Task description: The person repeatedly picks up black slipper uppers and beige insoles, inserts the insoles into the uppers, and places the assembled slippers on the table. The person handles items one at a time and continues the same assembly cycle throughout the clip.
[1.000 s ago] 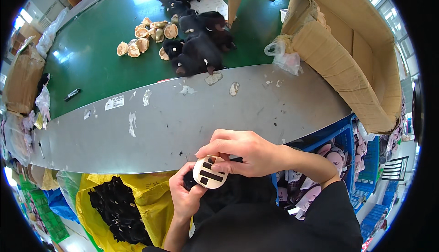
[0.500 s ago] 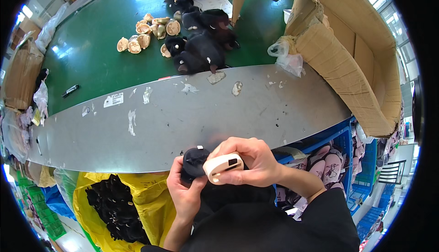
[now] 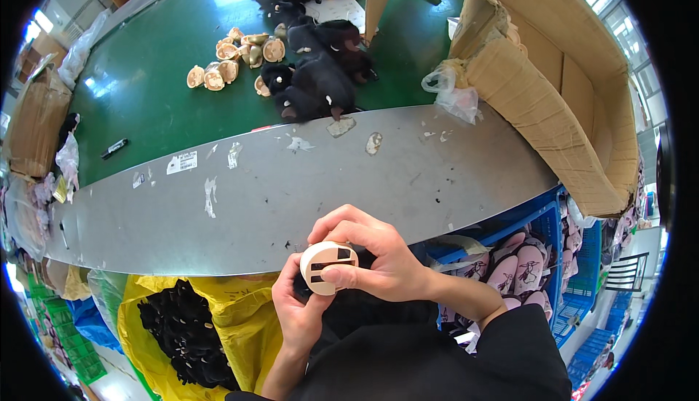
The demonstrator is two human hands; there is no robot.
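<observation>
Now, by the near edge of the table (image 3: 335, 183), the disc (image 3: 319, 256) is turned slots-up again by the gripping right hand (image 3: 389, 259), so the black piece (image 3: 298, 287) pinched in the left hand (image 3: 298, 317) is mostly covered.

Held more edge-on half a second ago, the cream round piece (image 3: 325, 268) now turns its slotted face upward and hides most of the black plush piece (image 3: 299, 285). The right hand (image 3: 393, 264) has shifted leftward with it, thumb now over the slots.
</observation>
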